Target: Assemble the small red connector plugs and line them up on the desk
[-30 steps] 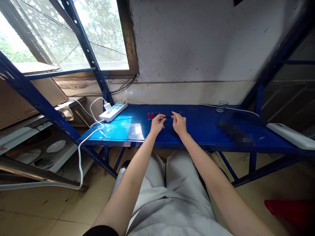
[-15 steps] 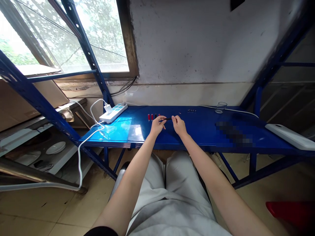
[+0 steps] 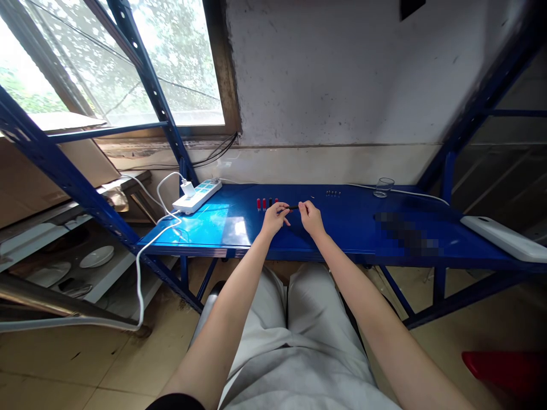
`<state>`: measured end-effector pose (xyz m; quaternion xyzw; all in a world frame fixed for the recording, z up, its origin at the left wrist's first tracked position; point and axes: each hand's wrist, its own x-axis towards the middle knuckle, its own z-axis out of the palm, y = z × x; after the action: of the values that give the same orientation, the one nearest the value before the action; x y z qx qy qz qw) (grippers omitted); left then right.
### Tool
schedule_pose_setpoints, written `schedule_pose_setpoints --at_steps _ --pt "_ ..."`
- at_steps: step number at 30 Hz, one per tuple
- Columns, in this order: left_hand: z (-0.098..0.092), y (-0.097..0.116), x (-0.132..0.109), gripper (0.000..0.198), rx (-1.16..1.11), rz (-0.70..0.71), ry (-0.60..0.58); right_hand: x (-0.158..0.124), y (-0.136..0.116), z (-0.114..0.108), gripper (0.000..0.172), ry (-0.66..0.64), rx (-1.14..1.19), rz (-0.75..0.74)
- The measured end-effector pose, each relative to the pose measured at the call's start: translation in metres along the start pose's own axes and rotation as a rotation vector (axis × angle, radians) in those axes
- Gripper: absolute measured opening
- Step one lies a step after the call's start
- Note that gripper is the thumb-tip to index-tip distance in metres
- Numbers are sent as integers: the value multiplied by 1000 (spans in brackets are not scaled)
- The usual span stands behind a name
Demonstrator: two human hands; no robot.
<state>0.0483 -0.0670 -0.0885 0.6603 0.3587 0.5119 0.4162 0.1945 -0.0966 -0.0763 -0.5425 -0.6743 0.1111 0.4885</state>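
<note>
A thin black rod (image 3: 294,207) is held level between my two hands above the blue table (image 3: 342,228). My left hand (image 3: 274,219) pinches its left end, and my right hand (image 3: 311,217) is closed on the right end. Just behind my left hand stands a short row of small red and black cylinders (image 3: 264,204), partly hidden by the fingers. Several tiny metallic pieces (image 3: 333,193) lie farther back, right of my hands. A very small piece (image 3: 312,197) rests behind my right hand.
On the table's left is a white power strip (image 3: 197,196) with a plug and cable. A clear glass (image 3: 383,187) stands at the back right, near a blurred dark object (image 3: 405,233) and a white flat case (image 3: 504,238). Blue rack posts flank the table.
Both hands keep their hold on the black rod. The fingers of my left hand have shifted very slightly; everything else looks the same.
</note>
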Motion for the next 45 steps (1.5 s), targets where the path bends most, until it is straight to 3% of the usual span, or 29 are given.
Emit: schedule_pose_setpoints --at_steps 16,41,45 --pt "1 1 0 21 56 -17 -48 2 5 6 39 32 108 -58" --pt "2 13 -3 47 31 -121 26 1 3 5 40 16 120 -88" --pt "1 16 -6 48 20 -70 -7 1 3 3 41 62 95 -63"
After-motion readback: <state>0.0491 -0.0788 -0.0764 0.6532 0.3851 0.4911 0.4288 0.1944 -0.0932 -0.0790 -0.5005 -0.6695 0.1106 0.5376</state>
